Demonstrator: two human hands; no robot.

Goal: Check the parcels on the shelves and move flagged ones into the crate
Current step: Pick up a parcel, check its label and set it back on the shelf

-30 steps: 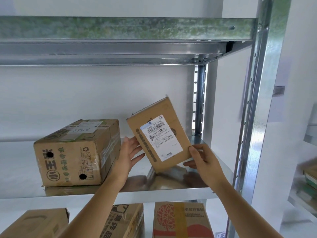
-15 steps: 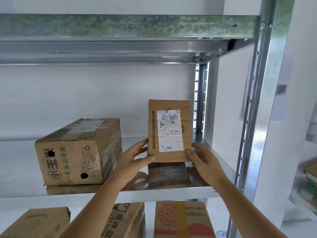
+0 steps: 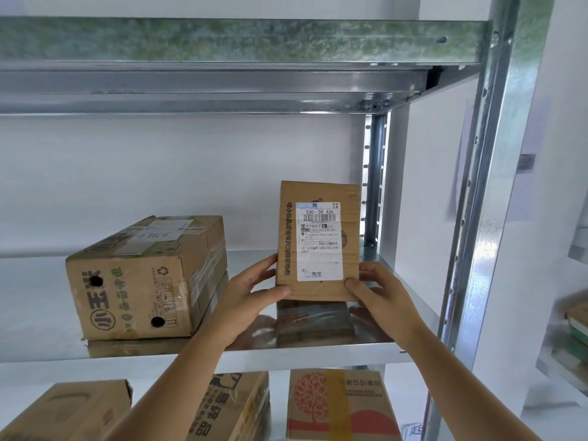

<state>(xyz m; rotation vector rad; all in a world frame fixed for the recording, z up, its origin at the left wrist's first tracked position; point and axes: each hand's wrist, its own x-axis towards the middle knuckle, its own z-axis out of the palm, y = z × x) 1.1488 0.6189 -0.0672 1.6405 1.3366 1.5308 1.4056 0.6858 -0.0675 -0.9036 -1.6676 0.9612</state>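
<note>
On the steel shelf (image 3: 47, 300), near its right front corner, the parcel (image 3: 319, 240) stands upright — left hand (image 3: 251, 297) and right hand (image 3: 380, 292) pinching its lower corners — best kept steady, label facing, while read.

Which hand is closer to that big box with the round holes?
Left. The left hand grips the small parcel just beside the big box; the right hand holds the parcel's far side.
</note>
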